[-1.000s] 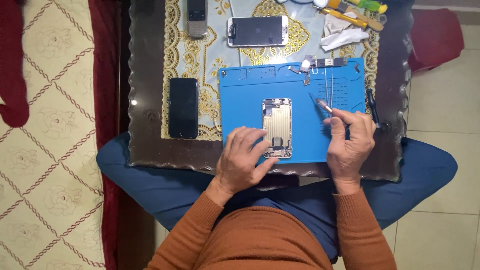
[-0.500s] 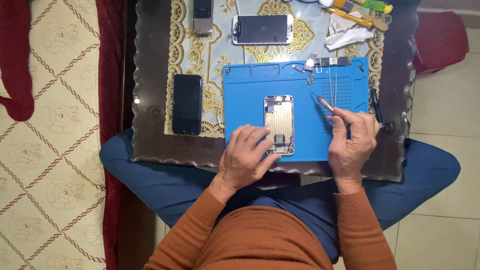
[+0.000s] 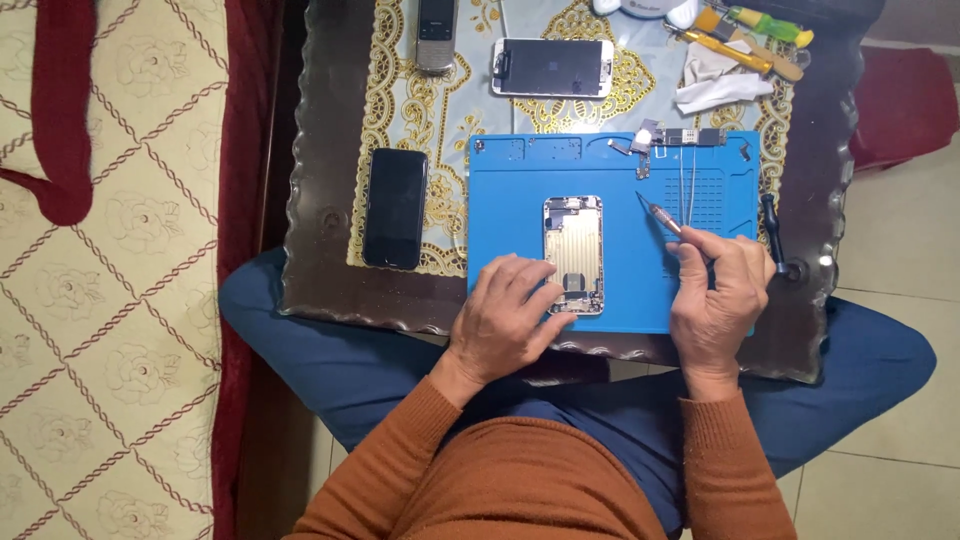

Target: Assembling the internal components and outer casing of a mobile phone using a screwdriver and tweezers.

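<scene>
Little has shifted: your left hand [image 3: 505, 318] stays pressed on the opened phone shell [image 3: 574, 255] mid blue mat [image 3: 520, 200], right hand [image 3: 715, 295] still pinching the screwdriver [image 3: 662, 215]. Thin, light, fragile — hold its edges.

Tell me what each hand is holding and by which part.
The right hand grips a thin metal-tipped screwdriver by its handle end, tip free. The left hand holds nothing; its fingers rest on the lower edge of the opened silver phone housing.
</scene>
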